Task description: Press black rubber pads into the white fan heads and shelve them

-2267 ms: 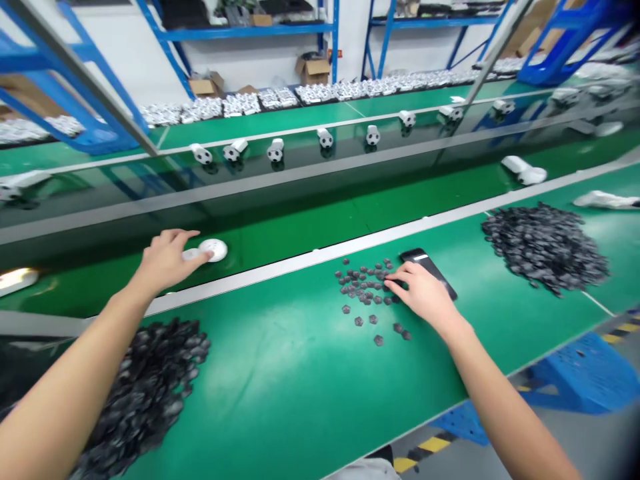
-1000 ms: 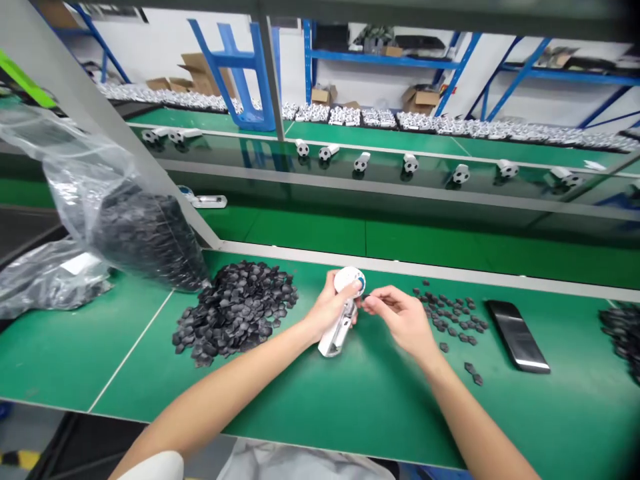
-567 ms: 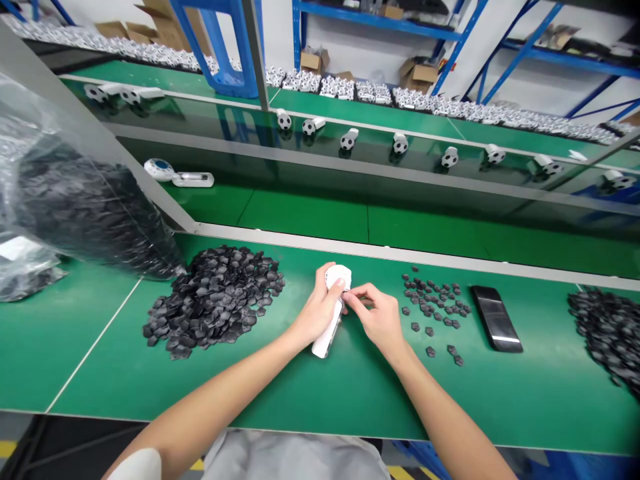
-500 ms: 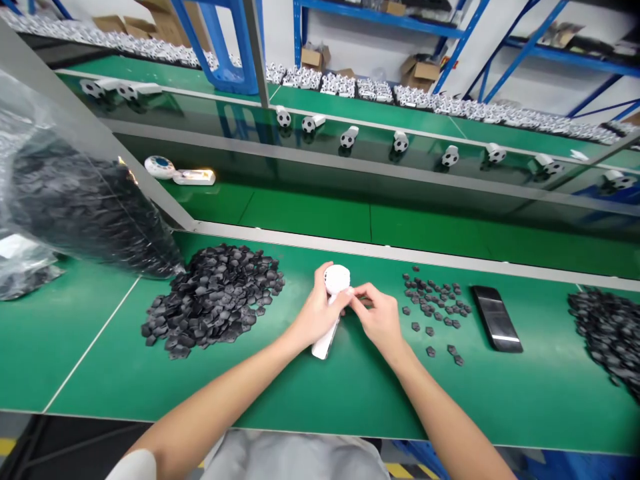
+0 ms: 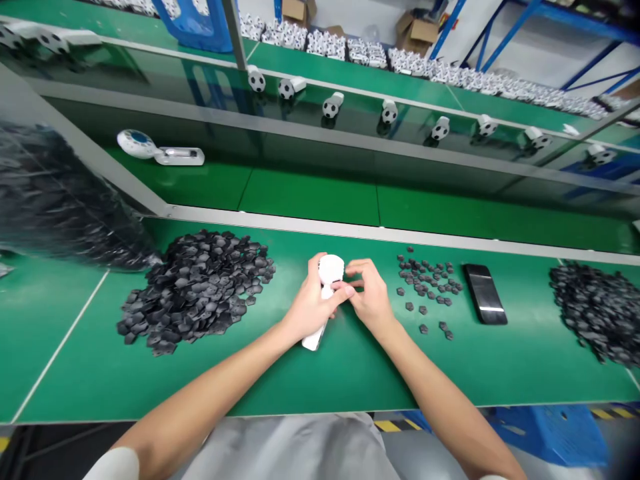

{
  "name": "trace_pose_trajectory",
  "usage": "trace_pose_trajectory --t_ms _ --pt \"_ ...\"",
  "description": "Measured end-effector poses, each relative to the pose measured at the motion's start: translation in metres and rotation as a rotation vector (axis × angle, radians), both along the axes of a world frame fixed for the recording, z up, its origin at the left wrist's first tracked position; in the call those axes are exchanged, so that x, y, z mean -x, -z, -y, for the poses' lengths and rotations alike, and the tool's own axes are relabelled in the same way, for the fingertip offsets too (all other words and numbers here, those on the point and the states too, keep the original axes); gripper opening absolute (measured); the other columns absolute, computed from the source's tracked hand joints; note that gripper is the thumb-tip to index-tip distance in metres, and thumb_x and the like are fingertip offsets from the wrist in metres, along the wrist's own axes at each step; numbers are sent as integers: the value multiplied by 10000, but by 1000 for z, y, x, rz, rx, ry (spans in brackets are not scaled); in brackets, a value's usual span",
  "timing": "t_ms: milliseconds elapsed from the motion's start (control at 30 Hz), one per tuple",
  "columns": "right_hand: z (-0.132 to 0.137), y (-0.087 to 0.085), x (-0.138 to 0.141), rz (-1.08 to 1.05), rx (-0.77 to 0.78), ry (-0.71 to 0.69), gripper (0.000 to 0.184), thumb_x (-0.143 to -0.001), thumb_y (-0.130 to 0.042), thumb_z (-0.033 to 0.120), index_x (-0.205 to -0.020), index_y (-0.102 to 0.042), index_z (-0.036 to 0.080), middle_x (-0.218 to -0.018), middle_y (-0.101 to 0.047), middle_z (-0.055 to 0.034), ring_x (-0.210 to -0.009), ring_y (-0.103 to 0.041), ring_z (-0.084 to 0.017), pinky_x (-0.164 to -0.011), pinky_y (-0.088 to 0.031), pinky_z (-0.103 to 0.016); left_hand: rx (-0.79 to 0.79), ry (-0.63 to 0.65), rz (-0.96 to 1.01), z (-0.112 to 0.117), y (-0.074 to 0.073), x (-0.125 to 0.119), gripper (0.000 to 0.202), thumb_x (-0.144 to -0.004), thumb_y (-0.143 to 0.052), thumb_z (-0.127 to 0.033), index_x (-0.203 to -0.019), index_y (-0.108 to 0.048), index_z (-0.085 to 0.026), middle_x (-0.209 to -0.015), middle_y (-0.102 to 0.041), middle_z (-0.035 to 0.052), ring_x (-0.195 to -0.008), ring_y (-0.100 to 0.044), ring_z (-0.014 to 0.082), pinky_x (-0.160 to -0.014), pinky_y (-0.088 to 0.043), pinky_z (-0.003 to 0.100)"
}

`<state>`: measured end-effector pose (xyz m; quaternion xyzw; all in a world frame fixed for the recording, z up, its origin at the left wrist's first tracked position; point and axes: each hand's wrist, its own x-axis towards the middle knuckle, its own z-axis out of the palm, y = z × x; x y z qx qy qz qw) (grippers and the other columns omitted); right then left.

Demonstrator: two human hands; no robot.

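Observation:
My left hand (image 5: 313,307) grips a white handheld device (image 5: 330,269) upright by its handle, with the round head on top and the handle end showing below my palm. My right hand (image 5: 367,293) sits against the side of the round head, fingers curled; whatever lies between them is hidden. To the left spreads a large pile of dark hexagonal pieces (image 5: 193,290). A smaller scatter of the same pieces (image 5: 425,283) lies to the right of my right hand.
A black phone (image 5: 484,293) lies face up on the green bench (image 5: 90,373), with another dark pile (image 5: 597,310) beyond it. A bag of dark pieces (image 5: 55,193) sits far left. A blue-faced device (image 5: 160,148) lies on the belt, and football-patterned units (image 5: 330,105) stand in a row behind.
My left hand has lifted the white device off the belt and holds it over the bench. My right hand has closed in on its head. The view has turned and tilted down.

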<state>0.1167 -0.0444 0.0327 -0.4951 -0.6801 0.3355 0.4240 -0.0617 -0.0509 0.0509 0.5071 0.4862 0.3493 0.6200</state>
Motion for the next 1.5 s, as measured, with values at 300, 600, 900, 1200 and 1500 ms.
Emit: trace_pose_trajectory --t_ms 300,600,900,1200,1500 --pt "-3 -4 5 -144 123 -58 558 -943 -763 394 -1485 -658 314 -1541 -625 -2 -1402 -620 -285 -1100 -612 -415 -39 60 -36 -7 4 5 893 -873 -814 -496 -1566 -297 -274 -847 -682 14 -540 -664 199 -463 -568 298" --pt "29 -34 -91 580 52 313 299 -1077 -571 407 -1227 -788 266 -1168 -772 -98 -1080 -711 -293 -985 -558 -449 82 121 76 -10 5 13 915 -904 -772 -450 -1617 -212 -331 -859 -651 -3 -667 -699 211 -606 -656 377" --pt "25 -15 -117 489 204 268 226 -974 -676 435 -962 -708 212 -952 -709 -71 -853 -678 -233 -813 -557 -386 124 102 116 -10 -2 12 925 -891 -793 -417 -1608 -215 -348 -924 -639 -2 -683 -704 185 -620 -657 372" --pt "33 -44 -54 -236 538 84 319 -854 -865 457 -1030 -811 196 -979 -845 -99 -936 -817 -266 -862 -665 -385 195 -7 360 -9 -20 9 620 -984 -602 -581 -1492 -403 -287 -819 -630 -12 -578 -674 169 -580 -599 322" --pt "48 -75 -5 -423 413 139 166 -854 -890 385 -887 -832 234 -801 -829 -40 -735 -815 -237 -691 -705 -349 -245 20 61 13 -36 18 619 -1008 -642 -464 -1562 -419 -298 -1381 -594 111 -1097 -665 289 -989 -558 431"
